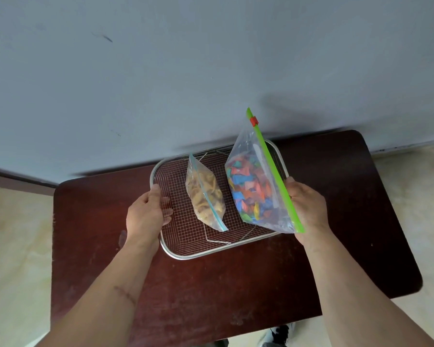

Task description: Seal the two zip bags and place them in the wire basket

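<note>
A wire basket (186,254) sits on the dark red table. Inside it lies a small zip bag of tan rubber bands (206,194) with a blue zip strip. My right hand (307,204) holds a larger zip bag of coloured paper pieces (251,191) by its green zip strip, tilted over the basket's right side. The bag's red slider (253,120) sits near the far end of the strip. My left hand (148,211) rests on the basket's left rim, fingers curled over the mesh.
The table (211,296) stands against a grey wall (161,71). Pale floor (10,246) shows on both sides. A shoe (276,336) is visible below the table's near edge.
</note>
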